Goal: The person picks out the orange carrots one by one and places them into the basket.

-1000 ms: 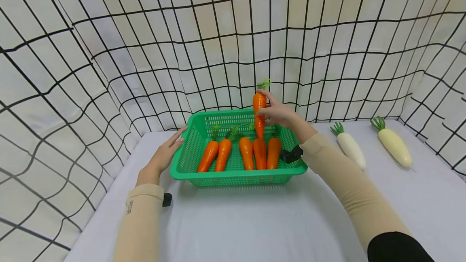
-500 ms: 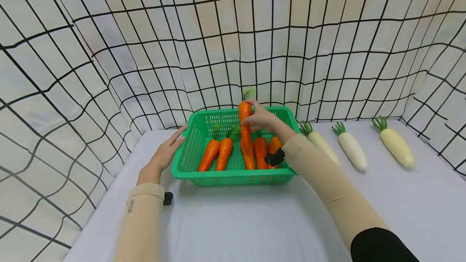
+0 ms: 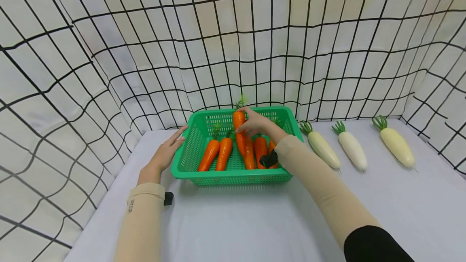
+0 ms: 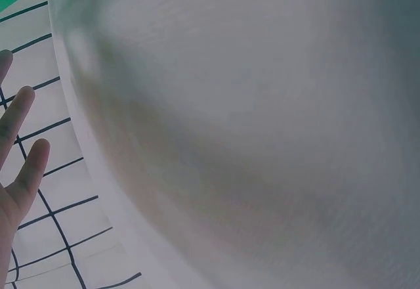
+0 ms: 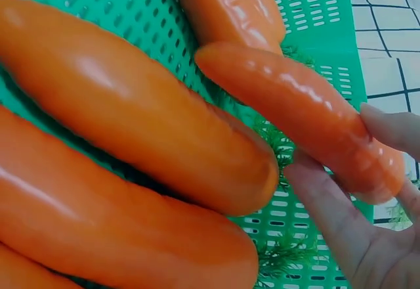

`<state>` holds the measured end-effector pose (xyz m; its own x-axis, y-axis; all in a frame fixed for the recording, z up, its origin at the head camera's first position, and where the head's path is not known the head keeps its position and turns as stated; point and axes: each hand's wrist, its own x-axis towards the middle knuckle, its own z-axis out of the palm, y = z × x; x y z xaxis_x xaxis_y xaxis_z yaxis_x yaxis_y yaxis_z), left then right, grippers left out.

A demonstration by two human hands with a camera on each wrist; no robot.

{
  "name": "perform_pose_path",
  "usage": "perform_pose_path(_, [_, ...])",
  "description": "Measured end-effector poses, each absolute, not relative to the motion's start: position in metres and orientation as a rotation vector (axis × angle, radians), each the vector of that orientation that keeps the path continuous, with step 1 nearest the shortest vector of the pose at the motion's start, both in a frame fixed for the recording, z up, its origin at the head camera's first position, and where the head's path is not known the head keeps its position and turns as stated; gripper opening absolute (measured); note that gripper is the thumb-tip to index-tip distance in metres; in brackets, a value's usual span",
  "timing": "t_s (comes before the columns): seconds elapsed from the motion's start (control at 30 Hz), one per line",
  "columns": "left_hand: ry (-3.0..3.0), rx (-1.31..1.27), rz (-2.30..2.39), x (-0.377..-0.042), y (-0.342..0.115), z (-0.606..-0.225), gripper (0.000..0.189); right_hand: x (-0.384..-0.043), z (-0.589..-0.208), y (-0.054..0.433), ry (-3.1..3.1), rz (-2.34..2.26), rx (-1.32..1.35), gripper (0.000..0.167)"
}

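My right hand [image 3: 254,123] grips a carrot [image 3: 239,120] with a green leafy top, tilted over the green plastic basket [image 3: 233,178]. In the right wrist view, thumb and fingers close round the thick end of that carrot [image 5: 308,105], its tip pointing down among the others. Several more carrots lie in the basket, two at the left [image 3: 209,156] and the rest under and beside my right hand. My left hand [image 3: 165,155] rests with straight fingers against the basket's left rim. In the left wrist view only a few spread fingers [image 4: 29,171] show.
Three white radishes with green tops lie on the white cloth right of the basket: a greenish one [image 3: 324,148], a white one [image 3: 352,148] and a yellowish one [image 3: 397,146]. A black grid net [image 3: 269,57] over white cloth stands behind and at both sides.
My right hand has carried the carrot left and down, from above the basket's right half into its middle. The radish nearest the basket has come into view. My left hand has stayed put.
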<state>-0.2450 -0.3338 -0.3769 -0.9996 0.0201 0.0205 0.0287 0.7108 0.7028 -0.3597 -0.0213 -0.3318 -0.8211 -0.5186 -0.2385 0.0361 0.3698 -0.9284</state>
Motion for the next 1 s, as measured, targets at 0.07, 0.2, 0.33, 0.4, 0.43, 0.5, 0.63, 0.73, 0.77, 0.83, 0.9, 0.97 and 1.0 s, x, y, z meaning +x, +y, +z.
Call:
perform_pose_path(0.07, [-2.897,-0.044,-1.184,-0.245,-0.334,-0.377,0.062,-0.359,-0.333,-0.022,2.169,-1.406,-0.428,0.079])
perform_pose_path(0.2, [-2.898,-0.050,-1.188,-0.245,-0.333,-0.377,0.062,-0.356,-0.334,-0.023,2.252,-1.300,-0.454,0.077])
perform_pose_path(0.33, [-2.900,-0.054,-1.179,-0.246,-0.333,-0.376,0.062,-0.355,-0.336,-0.024,2.284,-1.259,-0.478,0.076])
perform_pose_path(0.4, [-2.901,-0.055,-1.171,-0.246,-0.334,-0.376,0.062,-0.355,-0.338,-0.024,2.293,-1.229,-0.502,0.075])
perform_pose_path(0.43, [-2.902,-0.057,-1.170,-0.246,-0.334,-0.376,0.062,-0.355,-0.339,-0.024,2.298,-1.211,-0.518,0.075])
perform_pose_path(0.5, [-2.901,-0.059,-1.172,-0.245,-0.334,-0.376,0.062,-0.355,-0.342,-0.024,2.335,-1.145,-0.577,0.074])
perform_pose_path(0.63, [-2.900,-0.065,-1.179,-0.245,-0.334,-0.375,0.062,-0.356,-0.347,-0.022,2.450,-0.970,-0.709,0.072])
perform_pose_path(0.73, [-2.899,-0.063,-1.169,-0.246,-0.333,-0.374,0.062,-0.357,-0.347,-0.022,2.507,-0.873,-0.757,0.071])
perform_pose_path(0.77, [-2.899,-0.063,-1.170,-0.247,-0.333,-0.374,0.062,-0.357,-0.347,-0.022,2.515,-0.848,-0.766,0.070])
perform_pose_path(0.83, [-2.903,-0.061,-1.162,-0.247,-0.333,-0.374,0.062,-0.358,-0.348,-0.022,2.518,-0.802,-0.782,0.069])
perform_pose_path(0.9, [-2.905,-0.062,-1.164,-0.248,-0.333,-0.375,0.063,-0.358,-0.349,-0.023,2.513,-0.752,-0.798,0.067])
perform_pose_path(0.97, [-2.906,-0.059,-1.173,-0.248,-0.333,-0.377,0.063,-0.359,-0.351,-0.023,2.510,-0.691,-0.818,0.065])
perform_pose_path(1.0, [-2.906,-0.058,-1.177,-0.248,-0.333,-0.378,0.063,-0.359,-0.352,-0.022,2.509,-0.660,-0.826,0.064])
